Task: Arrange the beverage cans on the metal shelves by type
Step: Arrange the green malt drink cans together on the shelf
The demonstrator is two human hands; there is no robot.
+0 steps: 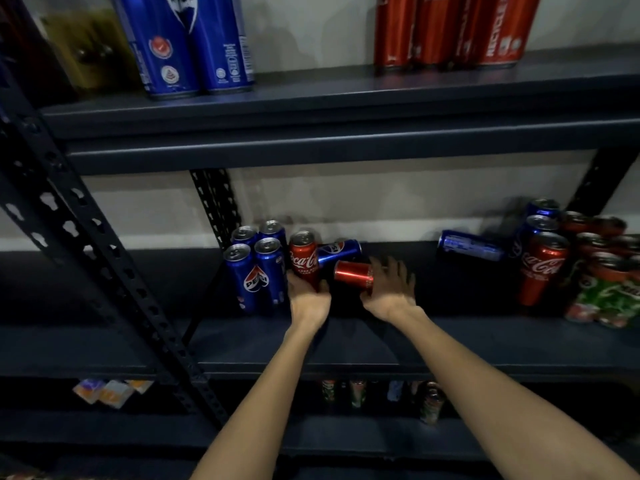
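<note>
On the middle metal shelf (433, 341), several blue Pepsi cans (256, 268) stand upright in a cluster at the left. My left hand (308, 299) grips the base of an upright red Coca-Cola can (304, 258) beside them. My right hand (388, 289) holds a red can lying on its side (353, 273). Behind the two red cans a blue Pepsi can lies flat (341, 250).
Farther right lie another blue can on its side (471, 245), upright blue cans (540, 223), a red Coca-Cola can (543, 268) and green and red cans (606, 289). The upper shelf (329, 95) carries blue cans (187, 46) and red cans (450, 29). More cans (360, 393) stand below.
</note>
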